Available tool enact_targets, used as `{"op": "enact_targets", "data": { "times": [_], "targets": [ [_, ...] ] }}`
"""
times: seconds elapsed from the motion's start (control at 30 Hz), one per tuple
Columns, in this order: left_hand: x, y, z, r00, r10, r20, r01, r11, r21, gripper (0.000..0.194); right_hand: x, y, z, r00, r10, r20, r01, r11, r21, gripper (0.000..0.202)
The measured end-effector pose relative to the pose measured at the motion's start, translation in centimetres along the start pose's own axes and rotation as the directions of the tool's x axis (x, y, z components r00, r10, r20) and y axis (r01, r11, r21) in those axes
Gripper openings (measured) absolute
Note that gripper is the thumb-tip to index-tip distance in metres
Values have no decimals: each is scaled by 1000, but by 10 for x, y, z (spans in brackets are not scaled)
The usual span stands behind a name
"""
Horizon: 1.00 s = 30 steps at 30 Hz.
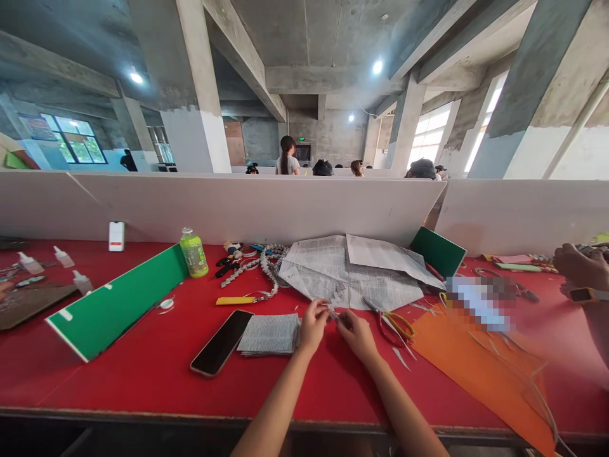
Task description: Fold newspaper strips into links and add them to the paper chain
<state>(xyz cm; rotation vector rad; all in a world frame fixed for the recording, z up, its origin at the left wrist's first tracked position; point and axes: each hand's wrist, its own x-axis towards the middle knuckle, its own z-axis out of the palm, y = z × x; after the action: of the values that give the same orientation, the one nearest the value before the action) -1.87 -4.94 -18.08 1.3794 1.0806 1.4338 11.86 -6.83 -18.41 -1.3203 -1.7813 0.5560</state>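
Observation:
My left hand (314, 325) and my right hand (358, 335) meet over the red table (333, 393), fingertips pinched around a small grey-white paper piece (332, 311). Its exact shape is too small to make out. Just beyond the fingers lie large printed paper sheets (385, 295). A stack of cut printed paper pieces (269, 334) sits left of my left hand, against a black phone (221, 344). Scissors with yellow and red handles (398, 324) rest right of my right hand, among thin paper slivers (401, 359).
Green dividers (128, 301) stand at left and at right. A bottle with a green label (193, 254), a chain of folded paper (269, 270) and a yellow-handled tool (235, 301) lie behind. An orange sheet (476, 368) spreads right. Another person's hand (583, 266) is far right; a low partition (214, 206) runs behind.

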Motion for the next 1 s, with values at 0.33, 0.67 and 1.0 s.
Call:
{"op": "enact_targets", "data": {
  "times": [0.33, 0.67, 1.0],
  "targets": [
    [0, -2, -2, 999, -23, -24, 22, 999, -47, 26, -2, -3, -4, 999, -38, 5, 38, 997, -63, 13],
    [2, -2, -1, 996, -32, -89, 20, 992, -126, 26, 1, -6, -5, 998, 53, -18, -51, 992, 116, 31],
    [4, -4, -1, 986, -83, -145, 53, 979, -198, 27, 6, -2, 1, 997, 72, 11, -72, 964, 257, 29]
  ]
}}
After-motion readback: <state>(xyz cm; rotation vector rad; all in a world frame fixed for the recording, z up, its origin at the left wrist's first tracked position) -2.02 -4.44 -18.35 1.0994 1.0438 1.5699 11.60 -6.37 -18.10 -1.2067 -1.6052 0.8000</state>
